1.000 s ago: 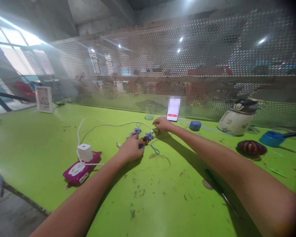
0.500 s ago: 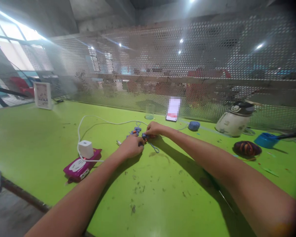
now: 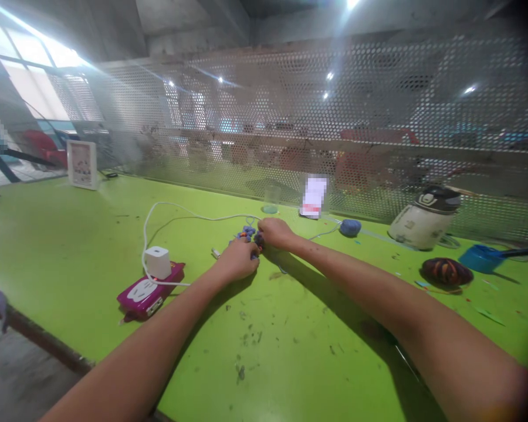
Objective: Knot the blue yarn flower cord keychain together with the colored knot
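Note:
A small blue-purple yarn piece with orange bits (image 3: 247, 232) lies between my hands at the middle of the green table (image 3: 290, 328). My left hand (image 3: 237, 259) is closed on its near side, fingertips pressed to the yarn. From the right, my right hand (image 3: 276, 233) pinches the dark part of the same piece. A pale blue strand runs from behind my right hand to a blue yarn ball (image 3: 350, 227). A loop of yarn shows just beyond the piece. My fingers hide much of it.
Left of my hands, a white charger (image 3: 158, 262) sits on a magenta power strip (image 3: 147, 296), its white cable curving behind. Farther back stand a cup (image 3: 271, 200) and phone (image 3: 314, 196). At right are a kettle (image 3: 425, 220), dark yarn ball (image 3: 446, 273) and blue container (image 3: 480, 258).
The view has shifted slightly. My right hand has come a little nearer my left and turned over the yarn piece, and the loop on the near side is now mostly hidden.

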Available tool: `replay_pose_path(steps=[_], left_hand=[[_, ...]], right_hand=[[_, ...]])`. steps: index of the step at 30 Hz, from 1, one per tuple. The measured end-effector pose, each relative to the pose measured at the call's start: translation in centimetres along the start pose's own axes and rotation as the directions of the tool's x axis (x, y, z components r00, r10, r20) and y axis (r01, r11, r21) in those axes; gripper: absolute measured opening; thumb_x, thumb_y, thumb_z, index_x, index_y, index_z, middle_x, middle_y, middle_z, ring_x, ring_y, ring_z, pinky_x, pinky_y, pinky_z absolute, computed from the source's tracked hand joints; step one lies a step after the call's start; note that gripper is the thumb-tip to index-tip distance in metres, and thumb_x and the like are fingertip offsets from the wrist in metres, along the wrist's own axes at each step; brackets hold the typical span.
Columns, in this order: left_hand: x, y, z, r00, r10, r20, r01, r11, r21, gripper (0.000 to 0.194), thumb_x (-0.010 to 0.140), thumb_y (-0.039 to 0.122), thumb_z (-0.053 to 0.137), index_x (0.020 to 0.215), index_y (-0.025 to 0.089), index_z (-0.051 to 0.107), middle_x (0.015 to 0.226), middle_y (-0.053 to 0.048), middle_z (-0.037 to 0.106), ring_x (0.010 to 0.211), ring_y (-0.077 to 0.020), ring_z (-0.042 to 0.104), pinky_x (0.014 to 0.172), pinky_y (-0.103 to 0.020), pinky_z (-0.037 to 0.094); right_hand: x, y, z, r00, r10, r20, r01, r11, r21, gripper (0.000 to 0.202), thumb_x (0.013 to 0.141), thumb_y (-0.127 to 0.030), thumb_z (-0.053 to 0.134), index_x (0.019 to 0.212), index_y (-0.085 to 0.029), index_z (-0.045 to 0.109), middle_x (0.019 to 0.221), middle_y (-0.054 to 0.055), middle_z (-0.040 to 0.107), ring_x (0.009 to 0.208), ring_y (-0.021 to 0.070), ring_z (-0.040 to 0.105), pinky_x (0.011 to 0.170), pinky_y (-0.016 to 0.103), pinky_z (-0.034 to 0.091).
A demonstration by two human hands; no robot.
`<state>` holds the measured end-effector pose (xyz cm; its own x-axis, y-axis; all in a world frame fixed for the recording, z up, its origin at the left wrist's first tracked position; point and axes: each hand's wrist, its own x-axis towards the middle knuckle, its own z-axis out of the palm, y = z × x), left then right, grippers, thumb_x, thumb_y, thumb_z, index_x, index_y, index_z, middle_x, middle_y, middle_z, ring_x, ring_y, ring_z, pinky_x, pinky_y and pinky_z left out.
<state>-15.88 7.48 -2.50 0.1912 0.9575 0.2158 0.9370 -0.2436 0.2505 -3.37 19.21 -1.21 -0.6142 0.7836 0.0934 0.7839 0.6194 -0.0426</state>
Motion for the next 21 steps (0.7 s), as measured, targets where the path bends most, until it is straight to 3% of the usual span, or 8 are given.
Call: replay_pose_path(steps=[6,10,13,16,21], left_hand=[[0.0,0.1,-0.5,0.999,-0.04,-0.023,0.039,0.999,-0.016,0.023,0.08,0.032,0.055,0.088,0.018,0.071,0.094,-0.012,0.066,0.086,-0.0254,0.059,0.079,-0.036,0.046],[0.1,0.2,-0.4,0.992,-0.085,-0.096,0.084,0.996,-0.012,0.031,0.086,0.036,0.049,0.1,0.016,0.069,0.102,-0.014,0.064,0.094,-0.0267,0.057,0.083,-0.037,0.045],[-0.1,0.4,0.1,0.99,-0.002,-0.139,0.005,1.0,0.021,0.037,0.085,0.037,0.052,0.113,0.018,0.065,0.117,-0.014,0.061,0.106,-0.0277,0.053,0.094,-0.039,0.041],[-0.2,0.5,0.7,0.988,0.118,-0.1,-0.112,0.992,0.063,0.04,0.084,0.038,0.055,0.117,0.016,0.065,0.124,-0.012,0.06,0.114,-0.0285,0.05,0.104,-0.041,0.033],[-0.3,0.5,1.1,0.987,0.133,-0.091,-0.127,0.99,0.066,0.041,0.085,0.038,0.055,0.116,0.013,0.066,0.121,-0.012,0.062,0.114,-0.0288,0.051,0.107,-0.04,0.03]], right_hand=[[0.5,3.3,-2.2,0.999,0.03,-0.025,-0.031,0.999,-0.014,0.035,0.091,-0.024,0.048,0.12,-0.014,0.063,0.108,0.011,0.069,0.1,0.0213,0.063,0.083,0.026,0.046],[0.1,5.8,-2.5,0.996,0.015,0.09,-0.008,0.997,-0.075,0.04,0.079,-0.013,0.061,0.119,-0.016,0.065,0.112,0.011,0.067,0.1,0.0229,0.063,0.081,0.026,0.047],[-0.5,6.7,-1.5,0.985,-0.017,0.174,0.04,0.991,-0.127,0.033,0.083,-0.021,0.065,0.116,-0.016,0.063,0.116,0.011,0.063,0.101,0.0225,0.062,0.085,0.034,0.049],[-0.9,7.1,-0.6,0.979,-0.022,0.203,0.057,0.984,-0.171,0.029,0.091,-0.032,0.058,0.114,-0.015,0.06,0.117,0.01,0.06,0.101,0.0206,0.06,0.086,0.041,0.051],[-0.3,7.7,-1.3,0.989,-0.006,0.15,0.035,0.982,-0.187,0.031,0.091,-0.033,0.056,0.117,-0.015,0.058,0.117,0.01,0.059,0.1,0.0205,0.061,0.084,0.04,0.052]])
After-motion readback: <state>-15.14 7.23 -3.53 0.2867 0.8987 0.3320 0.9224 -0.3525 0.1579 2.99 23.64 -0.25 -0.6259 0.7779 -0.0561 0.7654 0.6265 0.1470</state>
